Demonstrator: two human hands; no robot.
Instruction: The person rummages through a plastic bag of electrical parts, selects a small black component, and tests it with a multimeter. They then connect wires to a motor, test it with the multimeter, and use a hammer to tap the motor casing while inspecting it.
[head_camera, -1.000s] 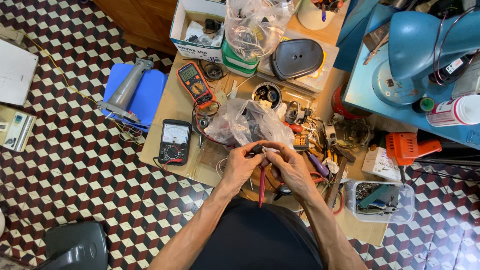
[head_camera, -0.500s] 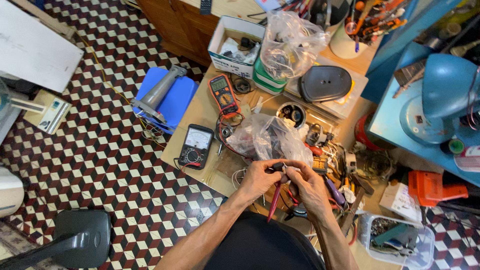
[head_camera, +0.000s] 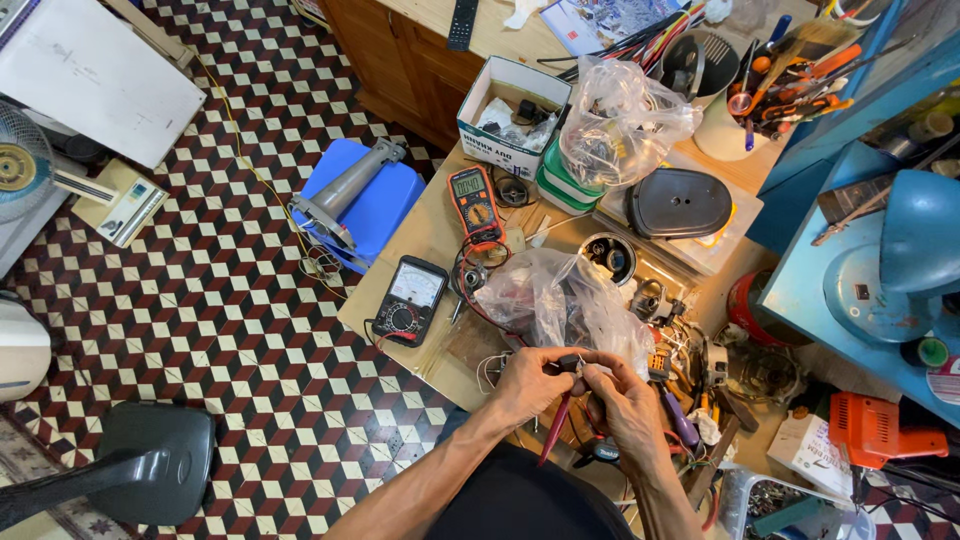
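A low wooden work table (head_camera: 420, 240), crowded with tools and parts, stands on a floor of dark red, black and white cube-pattern tiles (head_camera: 210, 300). Against its far left edge sits a blue plastic stool (head_camera: 385, 205) with a grey metal tube lying on it. On the table a crumpled clear plastic bag (head_camera: 555, 300) lies just beyond the hands, with a black analogue multimeter (head_camera: 412, 298) to its left and an orange digital multimeter (head_camera: 474, 200) further back.

The left hand (head_camera: 528, 385) and the right hand (head_camera: 628, 405) meet over the near edge of the table, fingertips touching around a small dark part (head_camera: 570, 361). Both hands have thumb and forefinger pinched together on that part; what it is cannot be told at this size. A thin red probe (head_camera: 556, 430) hangs down from between the hands, and which hand holds it cannot be told.

Judging from this, fine two-handed work on the small part is going on. It would go best with the wrists steadied against the table edge, the pinch kept light, and the bag and loose wires kept away from the fingers.
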